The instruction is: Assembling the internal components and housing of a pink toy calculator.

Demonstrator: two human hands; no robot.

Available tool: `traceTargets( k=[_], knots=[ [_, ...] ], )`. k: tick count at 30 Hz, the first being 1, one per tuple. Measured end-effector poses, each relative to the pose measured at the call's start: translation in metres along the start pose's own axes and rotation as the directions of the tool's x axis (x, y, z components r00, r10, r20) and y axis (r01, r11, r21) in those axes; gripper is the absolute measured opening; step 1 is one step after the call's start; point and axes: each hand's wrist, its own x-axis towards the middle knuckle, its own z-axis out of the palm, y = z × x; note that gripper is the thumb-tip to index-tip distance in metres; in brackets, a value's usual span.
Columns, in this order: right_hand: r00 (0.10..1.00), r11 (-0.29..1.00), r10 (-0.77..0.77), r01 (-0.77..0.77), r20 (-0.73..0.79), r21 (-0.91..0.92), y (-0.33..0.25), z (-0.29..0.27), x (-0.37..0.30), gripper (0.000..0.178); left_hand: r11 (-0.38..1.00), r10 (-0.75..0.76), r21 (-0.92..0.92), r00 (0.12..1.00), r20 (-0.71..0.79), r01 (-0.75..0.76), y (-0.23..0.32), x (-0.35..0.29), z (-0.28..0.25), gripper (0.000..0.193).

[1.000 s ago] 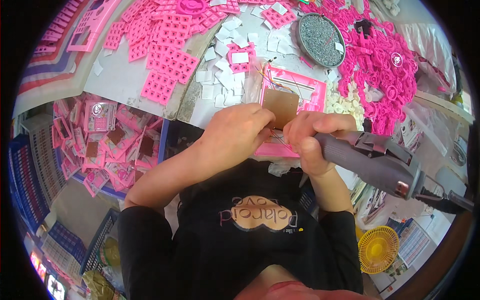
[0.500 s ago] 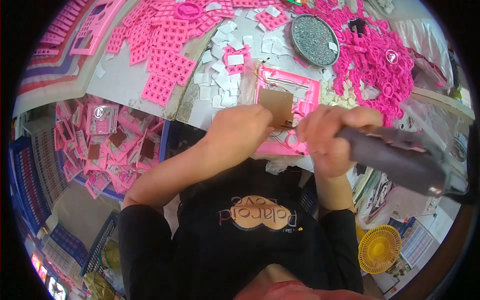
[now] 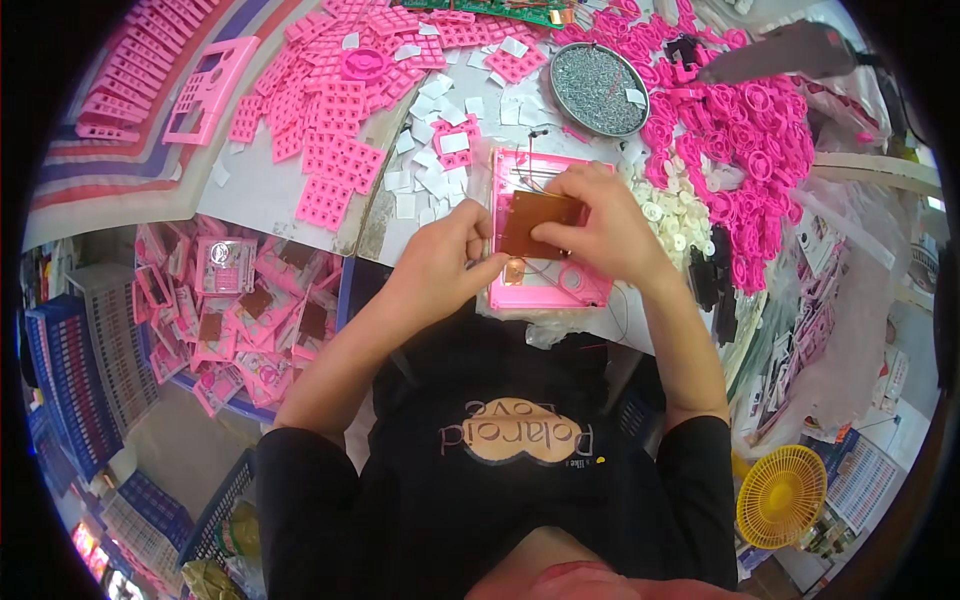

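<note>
A pink plastic casing [image 3: 597,292] lies in front of me on the table, with thin wires in it and a brown circuit board [image 3: 522,228] across its middle. My right hand [image 3: 612,228] grips the board, thumb on its face and fingers by its upper right edge. At the casing's left side is my left hand [image 3: 440,258], fingers curled and thumb over the rim. Beside that thumb tip sits a small copper-coloured piece [image 3: 514,270]. The dark power screwdriver [image 3: 785,52] hangs at the upper right, apart from both hands.
Beyond the casing stands a round tray of screws [image 3: 556,105]. Pink keypad pieces [image 3: 335,110] and white paper squares [image 3: 430,180] spread to the left; pink plastic rings [image 3: 745,130] and cream discs [image 3: 670,205] heap to the right. A bin of pink casings [image 3: 165,370] stands lower left.
My right hand has let go of the power screwdriver, which now hangs farther up and right, and has taken hold of the board. My left hand has moved off the board to the casing's left rim.
</note>
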Motion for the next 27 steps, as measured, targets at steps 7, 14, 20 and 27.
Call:
traceTargets(
  k=[7, 14, 20, 27],
  knots=[
    [0.931, 0.916, -0.346, 0.309, 0.115, 0.256, -0.020, -0.020, -0.041, 0.024, 0.998, -0.053, -0.030, 0.999, 0.010, 0.053, 0.000, -0.001, 0.001, 0.025],
    [0.912, 0.934, -0.353, 0.329, 0.207, 0.141, -0.034, 0.006, -0.106, 0.029, 0.997, 0.068, 0.044, 0.996, -0.052, -0.066, 0.000, -0.002, 0.007, 0.024],
    [0.994, 0.914, 0.007, -0.050, 0.107, 0.403, -0.029, -0.006, -0.085, 0.022, 0.980, 0.179, 0.098, 0.981, -0.075, -0.172, 0.004, -0.002, 0.006, 0.016],
    [0.989, 0.979, 0.117, -0.130, -0.088, -0.156, -0.032, 0.041, -0.054, 0.013, 0.928, 0.254, 0.307, 0.961, -0.111, -0.210, 0.007, -0.013, 0.013, 0.017]
  ],
)
